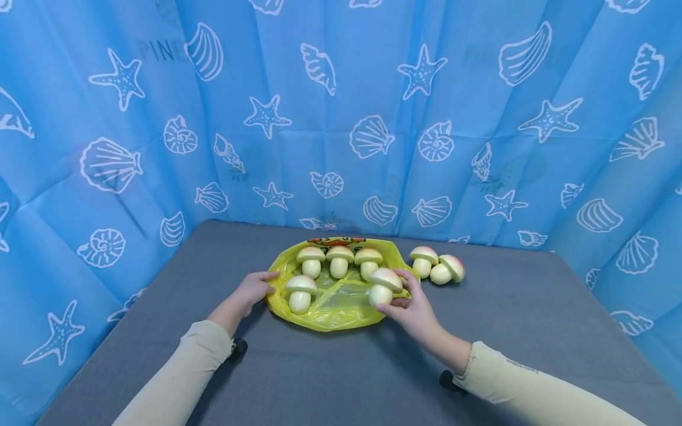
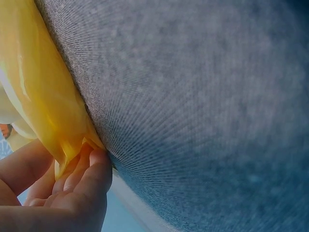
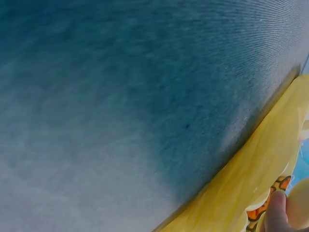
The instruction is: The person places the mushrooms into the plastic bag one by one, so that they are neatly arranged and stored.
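Note:
A yellow plastic bag (image 1: 341, 316) lies spread open on the grey table. My left hand (image 1: 254, 291) pinches its left rim; in the left wrist view the thumb and fingers close round the bag's edge (image 2: 63, 140). Over the bag's right side, my right hand (image 1: 417, 305) holds a mushroom (image 1: 382, 287) with a pale stem and pinkish cap. The right wrist view catches only its thumb (image 3: 276, 212) against the mushroom (image 3: 299, 205). Three similar mushrooms (image 1: 339, 261) stand in a row at the bag's back, and another mushroom (image 1: 300, 294) stands at its front left.
Two more mushrooms lie to the right of the bag, one upright mushroom (image 1: 423, 262) and one tilted mushroom (image 1: 447, 270). A blue curtain (image 1: 330, 118) with white shells and starfish hangs behind the grey table (image 1: 330, 378) and along its sides.

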The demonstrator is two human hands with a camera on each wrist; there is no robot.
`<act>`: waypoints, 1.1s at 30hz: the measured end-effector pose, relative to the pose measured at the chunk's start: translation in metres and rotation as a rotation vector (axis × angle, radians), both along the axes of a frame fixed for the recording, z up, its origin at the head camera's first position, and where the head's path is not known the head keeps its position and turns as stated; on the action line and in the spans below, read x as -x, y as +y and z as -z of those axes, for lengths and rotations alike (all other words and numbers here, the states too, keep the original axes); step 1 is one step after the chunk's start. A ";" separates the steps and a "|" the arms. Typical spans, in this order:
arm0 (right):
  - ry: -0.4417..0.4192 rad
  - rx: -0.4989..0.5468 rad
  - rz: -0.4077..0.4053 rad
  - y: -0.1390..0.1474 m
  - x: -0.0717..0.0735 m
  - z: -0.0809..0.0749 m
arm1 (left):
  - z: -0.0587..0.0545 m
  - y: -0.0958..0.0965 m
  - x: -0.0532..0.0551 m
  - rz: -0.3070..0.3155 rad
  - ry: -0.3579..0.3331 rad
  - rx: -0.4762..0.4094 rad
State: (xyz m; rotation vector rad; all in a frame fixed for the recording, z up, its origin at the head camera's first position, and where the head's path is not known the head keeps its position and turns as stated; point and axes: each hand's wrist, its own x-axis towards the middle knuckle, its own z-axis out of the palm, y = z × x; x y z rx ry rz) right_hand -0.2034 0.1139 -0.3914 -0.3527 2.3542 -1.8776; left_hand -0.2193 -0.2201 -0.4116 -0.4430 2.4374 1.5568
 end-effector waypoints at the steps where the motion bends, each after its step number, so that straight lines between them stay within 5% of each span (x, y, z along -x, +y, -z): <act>1: 0.000 -0.003 -0.003 -0.002 0.000 0.000 | 0.000 0.000 0.000 -0.003 0.000 -0.001; 20: 0.004 -0.029 -0.088 -0.033 0.010 0.002 | 0.002 -0.001 0.002 -0.004 -0.004 -0.006; 33: -0.035 -0.190 -0.122 -0.060 0.024 0.012 | 0.002 -0.001 0.003 -0.008 -0.007 0.008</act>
